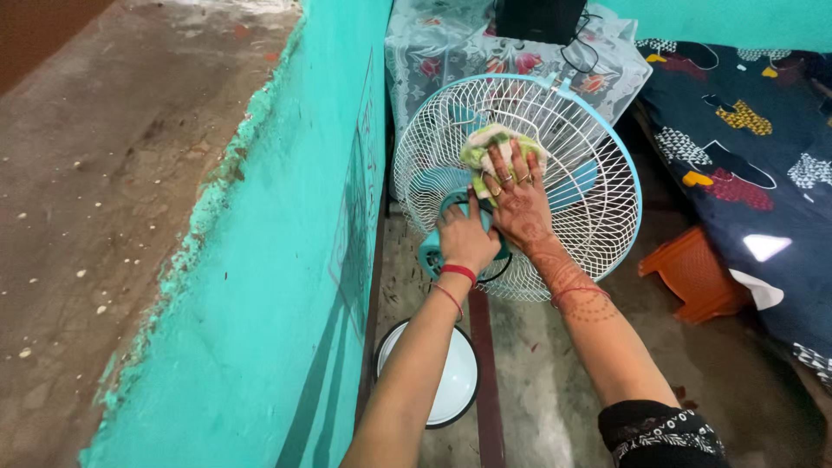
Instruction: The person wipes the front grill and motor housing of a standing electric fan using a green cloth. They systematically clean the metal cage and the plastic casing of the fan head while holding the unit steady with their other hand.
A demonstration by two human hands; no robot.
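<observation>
A pedestal fan with a white wire grille [589, 165] and light blue rim stands tilted toward me. My right hand [518, 201] presses a green and white cloth [490, 143] flat against the back of the grille, fingers spread over it. My left hand [466, 236] grips the teal motor housing [431, 253] behind the grille. The fan's round white base [451, 381] rests on the floor below my left forearm.
A teal wall [286, 260] runs close along the left. An orange plastic stool [698, 273] sits right of the fan, beside a bed with a dark patterned cover [745, 139]. Behind the fan stands a table draped in floral lace [433, 52] with a black box [539, 19].
</observation>
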